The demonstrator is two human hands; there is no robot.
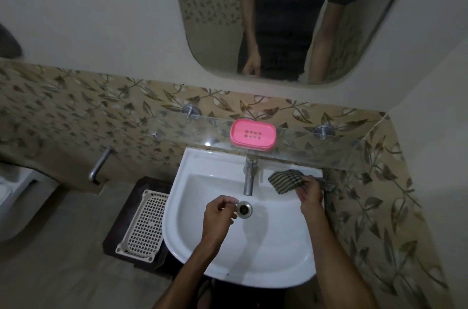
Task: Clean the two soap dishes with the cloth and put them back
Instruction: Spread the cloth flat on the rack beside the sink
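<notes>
A pink soap dish (pixel 252 137) with drain slots sits on the glass shelf (pixel 298 154) above the basin. Only this one dish is in view. My right hand (pixel 311 194) rests on the basin's right rim, shut on a dark striped cloth (pixel 286 180) that lies partly spread there. My left hand (pixel 219 217) hovers over the white basin (pixel 268 253) beside the drain (pixel 244 209), fingers loosely curled and holding nothing.
A chrome tap (pixel 249 179) stands at the back of the basin under the shelf. A white perforated tray (pixel 144 225) lies on a dark mat left of the basin. A mirror (pixel 278 17) hangs above. A metal bar (pixel 100 164) sticks out from the tiled wall.
</notes>
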